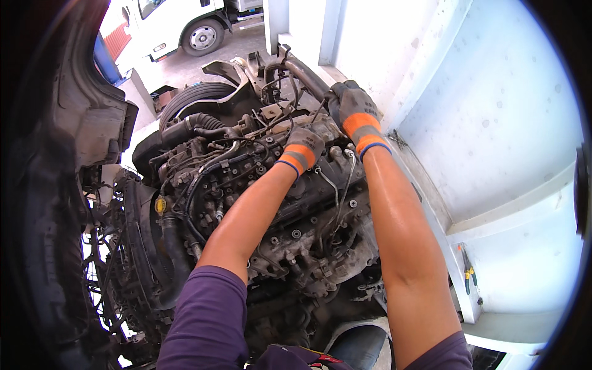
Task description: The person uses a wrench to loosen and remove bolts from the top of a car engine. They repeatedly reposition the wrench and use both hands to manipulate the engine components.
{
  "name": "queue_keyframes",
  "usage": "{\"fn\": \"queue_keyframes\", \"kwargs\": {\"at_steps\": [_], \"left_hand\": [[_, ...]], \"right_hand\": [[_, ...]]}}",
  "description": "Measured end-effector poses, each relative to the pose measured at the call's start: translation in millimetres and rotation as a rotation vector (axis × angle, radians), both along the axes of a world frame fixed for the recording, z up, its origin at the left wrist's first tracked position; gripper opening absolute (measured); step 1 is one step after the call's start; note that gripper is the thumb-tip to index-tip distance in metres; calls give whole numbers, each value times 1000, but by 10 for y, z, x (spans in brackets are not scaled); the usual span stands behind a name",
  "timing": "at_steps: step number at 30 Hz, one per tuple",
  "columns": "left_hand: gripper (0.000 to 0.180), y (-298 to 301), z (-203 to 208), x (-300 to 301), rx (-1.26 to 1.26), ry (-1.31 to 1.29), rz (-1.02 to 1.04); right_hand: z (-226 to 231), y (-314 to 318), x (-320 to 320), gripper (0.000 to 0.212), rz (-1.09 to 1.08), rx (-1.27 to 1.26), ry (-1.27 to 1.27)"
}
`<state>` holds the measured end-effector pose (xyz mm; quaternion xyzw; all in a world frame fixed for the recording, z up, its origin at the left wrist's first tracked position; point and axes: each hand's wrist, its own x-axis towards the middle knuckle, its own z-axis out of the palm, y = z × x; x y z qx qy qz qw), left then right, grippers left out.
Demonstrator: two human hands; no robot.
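Both my hands wear grey gloves with orange and grey cuffs and reach over a dirty engine. My left hand is closed low on top of the engine, among cables and hoses; what its fingers grip is hidden beneath it. Farther right and higher, my right hand is curled closed beside the lower end of a thick metal tube. Its fingers face away, so what they hold cannot be made out. Thin metal pipes run down the engine just below my hands.
A white panelled wall rises close on the right, with yellow-handled pliers resting against its lower part. Beyond the engine are a tyre and a white truck. A dark cab part stands at left; a yellow cap sits near the hoses.
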<state>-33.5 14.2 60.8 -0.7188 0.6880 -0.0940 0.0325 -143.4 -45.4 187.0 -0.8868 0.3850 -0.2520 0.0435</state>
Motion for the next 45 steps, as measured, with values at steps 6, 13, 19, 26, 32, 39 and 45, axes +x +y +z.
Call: {"fn": "queue_keyframes", "kwargs": {"at_steps": [6, 13, 19, 26, 32, 39, 45], "left_hand": [[19, 59, -72, -1, -67, 139, 7], [20, -24, -139, -15, -63, 100, 65], [21, 53, -46, -126, -85, 176, 101], [22, -10, 67, -20, 8, 141, 83], [24, -81, -195, 51, -94, 122, 150], [30, -39, -138, 155, 1, 166, 97], [34, 0, -188, 111, -60, 132, 72]], "right_hand": [[0, -36, -37, 31, 13, -16, 14], [-17, -28, -2, 32, 12, -22, 20], [5, -5, -14, 32, 13, -13, -8], [12, -3, -28, 30, 21, -12, -28], [-21, -38, -21, 29, 37, -41, -27], [-14, -7, -25, 29, 25, -39, -19], [2, -7, -24, 29, 19, -19, -20]]}}
